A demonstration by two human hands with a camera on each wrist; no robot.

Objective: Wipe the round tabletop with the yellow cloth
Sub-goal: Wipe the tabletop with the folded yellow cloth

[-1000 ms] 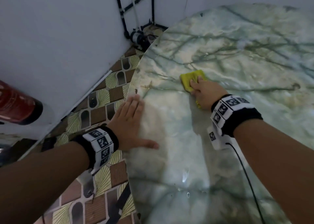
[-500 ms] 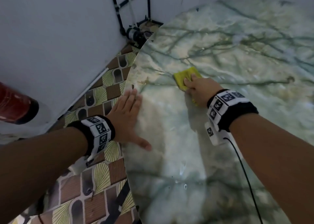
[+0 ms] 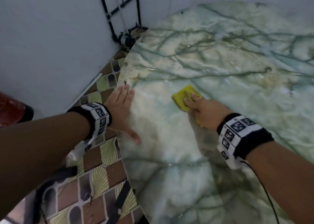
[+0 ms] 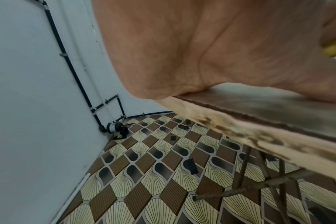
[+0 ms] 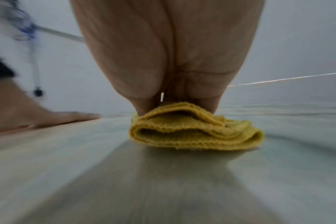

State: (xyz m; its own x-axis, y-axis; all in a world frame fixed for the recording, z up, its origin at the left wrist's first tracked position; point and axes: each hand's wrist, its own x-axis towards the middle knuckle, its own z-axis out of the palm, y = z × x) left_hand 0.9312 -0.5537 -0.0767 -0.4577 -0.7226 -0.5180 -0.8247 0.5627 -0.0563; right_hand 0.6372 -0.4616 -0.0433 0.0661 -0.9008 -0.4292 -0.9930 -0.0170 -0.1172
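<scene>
Now, right hand [image 3: 206, 112] pressing folded waffle-knit yellow cloth [image 3: 182, 95] — glossy veined round tabletop [image 3: 220, 57]

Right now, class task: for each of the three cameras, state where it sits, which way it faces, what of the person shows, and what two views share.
Head: worn on the head, looking down at the round green-veined marble tabletop; both forearms, left hand flat at the rim, right hand on the folded yellow cloth.
Left wrist: under the palm, facing the patterned tiled floor and wall.
Right wrist: low along the tabletop, facing the cloth under the palm.
Shared: all three show the cloth.
</scene>
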